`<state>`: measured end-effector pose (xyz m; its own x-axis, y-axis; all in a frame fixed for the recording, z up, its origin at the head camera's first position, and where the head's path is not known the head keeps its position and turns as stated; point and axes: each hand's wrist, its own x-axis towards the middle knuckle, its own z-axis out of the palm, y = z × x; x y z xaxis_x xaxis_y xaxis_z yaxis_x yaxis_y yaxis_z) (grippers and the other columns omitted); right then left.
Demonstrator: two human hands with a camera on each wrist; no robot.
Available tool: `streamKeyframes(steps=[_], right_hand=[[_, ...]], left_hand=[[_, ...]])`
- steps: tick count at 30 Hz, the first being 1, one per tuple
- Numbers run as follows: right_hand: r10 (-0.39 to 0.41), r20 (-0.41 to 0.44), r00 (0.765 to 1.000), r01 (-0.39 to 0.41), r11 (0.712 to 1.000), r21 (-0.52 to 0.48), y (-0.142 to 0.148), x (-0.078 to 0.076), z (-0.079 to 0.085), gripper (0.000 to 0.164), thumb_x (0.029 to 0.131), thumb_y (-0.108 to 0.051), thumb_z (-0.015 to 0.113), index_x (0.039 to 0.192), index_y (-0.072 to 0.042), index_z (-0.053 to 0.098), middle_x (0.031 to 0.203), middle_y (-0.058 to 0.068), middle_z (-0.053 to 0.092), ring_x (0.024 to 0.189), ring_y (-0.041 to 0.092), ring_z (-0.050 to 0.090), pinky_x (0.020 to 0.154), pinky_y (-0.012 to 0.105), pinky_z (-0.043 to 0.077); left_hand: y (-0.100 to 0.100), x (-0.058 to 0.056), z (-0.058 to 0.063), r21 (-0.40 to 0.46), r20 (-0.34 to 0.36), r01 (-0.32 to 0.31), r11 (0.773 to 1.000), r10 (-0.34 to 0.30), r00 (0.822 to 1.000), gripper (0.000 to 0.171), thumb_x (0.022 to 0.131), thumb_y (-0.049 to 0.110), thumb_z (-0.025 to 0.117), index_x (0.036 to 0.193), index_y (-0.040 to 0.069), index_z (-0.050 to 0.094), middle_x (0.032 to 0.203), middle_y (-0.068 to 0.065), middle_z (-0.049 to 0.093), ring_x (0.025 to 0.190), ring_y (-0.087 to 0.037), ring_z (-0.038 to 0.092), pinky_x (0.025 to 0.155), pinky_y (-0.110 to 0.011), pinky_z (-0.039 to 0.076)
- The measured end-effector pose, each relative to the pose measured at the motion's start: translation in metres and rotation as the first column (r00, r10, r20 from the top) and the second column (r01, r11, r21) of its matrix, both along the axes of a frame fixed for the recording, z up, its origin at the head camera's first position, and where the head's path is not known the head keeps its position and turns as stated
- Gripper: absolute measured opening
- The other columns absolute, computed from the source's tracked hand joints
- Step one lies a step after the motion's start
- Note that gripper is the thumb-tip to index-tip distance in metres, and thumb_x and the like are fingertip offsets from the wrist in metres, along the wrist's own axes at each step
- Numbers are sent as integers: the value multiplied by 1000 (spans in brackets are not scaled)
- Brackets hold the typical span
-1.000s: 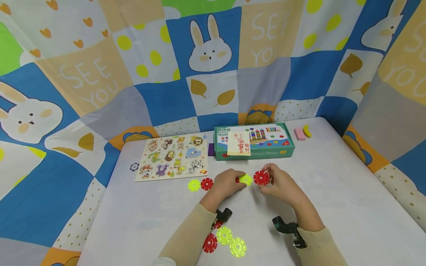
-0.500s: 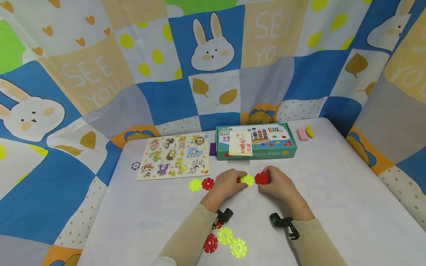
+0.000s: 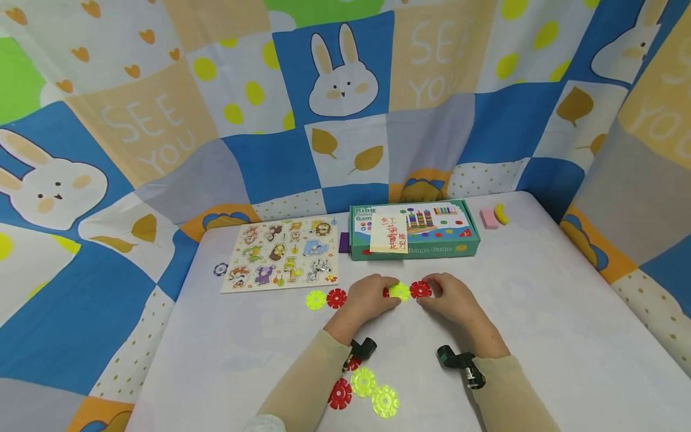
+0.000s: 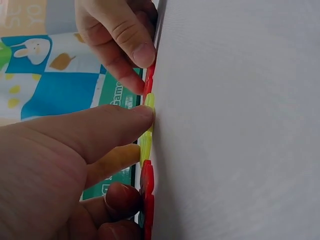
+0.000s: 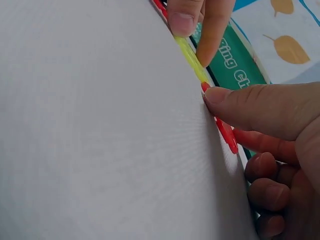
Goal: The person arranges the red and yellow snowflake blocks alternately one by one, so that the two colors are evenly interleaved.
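Observation:
Between the thumb and a finger of my left hand (image 3: 371,298), a yellow-green notched snowflake disc (image 3: 400,292) is held at its edges on the table. My right hand (image 3: 452,298) pinches a red snowflake disc (image 3: 420,290) right beside it, at its right edge. In the left wrist view, the held red disc (image 4: 148,80) and yellow disc (image 4: 145,145) lie edge to edge, low against the table; whether their notches interlock I cannot tell. Another red disc (image 4: 147,187) adjoins the yellow one, mostly covered by my left hand. Leftward in the row show a red disc (image 3: 336,298) and a yellow disc (image 3: 315,300).
Near the front lie loose yellow discs (image 3: 385,401) and red discs (image 3: 340,393), one partly under my left sleeve. Behind the row stand an animal puzzle board (image 3: 281,255) and a green game box (image 3: 432,248) with a paper note. A pink block (image 3: 489,219) and toy banana (image 3: 501,213) sit back right.
My right hand has brought the red disc down and slightly left, against the yellow disc; it was tilted and apart before. My left hand has stayed in place.

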<state>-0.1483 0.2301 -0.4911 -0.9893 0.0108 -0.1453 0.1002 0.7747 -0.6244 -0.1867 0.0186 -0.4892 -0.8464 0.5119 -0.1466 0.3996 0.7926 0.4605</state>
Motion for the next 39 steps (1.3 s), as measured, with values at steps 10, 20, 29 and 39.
streamKeyframes(steps=[10, 20, 29, 39], right_hand=[[-6, -53, 999, 7, 1000, 9, 3, 1, -6, 54, 73, -36, 80, 117, -10, 63, 111, 10, 60, 95, 26, 52, 85, 47, 45], [51, -83, 995, -51, 999, -1, 6, 2, -6, 48, 76, -28, 78, 117, -7, 64, 96, 6, 60, 84, 21, 51, 76, 40, 45], [63, -47, 997, -65, 997, -31, 8, 5, -1, 47, 76, -13, 72, 121, -6, 60, 92, 4, 57, 83, 21, 51, 75, 38, 47], [82, -63, 995, -84, 996, -33, 1, 52, 22, 28, 82, -13, 67, 108, -6, 58, 84, 3, 51, 75, 18, 48, 67, 34, 45]], left_hand=[[21, -4, 13, -12, -3, 8, 1000, -8, 1000, 51, 82, 43, 70, 128, 24, 60, 121, 8, 60, 111, -12, 53, 94, -36, 42], [47, -4, 5, 4, 52, 46, 999, -46, 998, 50, 80, 42, 73, 127, 29, 61, 114, 11, 62, 103, -9, 53, 88, -31, 44], [48, -1, 1, 0, 37, -32, 999, 32, 999, 48, 80, 44, 72, 125, 32, 62, 112, 11, 61, 99, -9, 52, 83, -32, 44], [48, -1, 2, -2, 17, 3, 1000, -3, 1000, 50, 82, 46, 69, 129, 31, 59, 117, 10, 60, 105, -11, 53, 88, -35, 43]])
